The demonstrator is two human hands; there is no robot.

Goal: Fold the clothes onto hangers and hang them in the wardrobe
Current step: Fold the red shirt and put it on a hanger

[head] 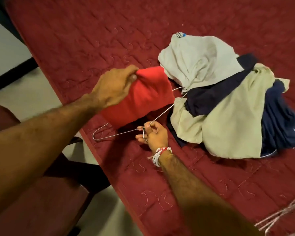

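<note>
A folded red garment (pixel 143 97) is draped over a thin metal wire hanger (pixel 163 113) lying just above a dark red quilted bed (pixel 92 40). My left hand (pixel 114 86) grips the garment's upper left edge. My right hand (pixel 153 133), with beaded bracelets at the wrist, pinches the hanger at its neck, by the hook. To the right lies a pile of clothes: a pale grey-white top (pixel 196 60), a beige garment (pixel 228 120) and dark navy pieces (pixel 279 120).
The bed's edge runs diagonally from upper left to lower middle, with pale floor (pixel 24 92) beyond it. A dark red chair (pixel 41 201) stands at lower left under my left arm. More wire hangers (pixel 288 217) poke in at lower right.
</note>
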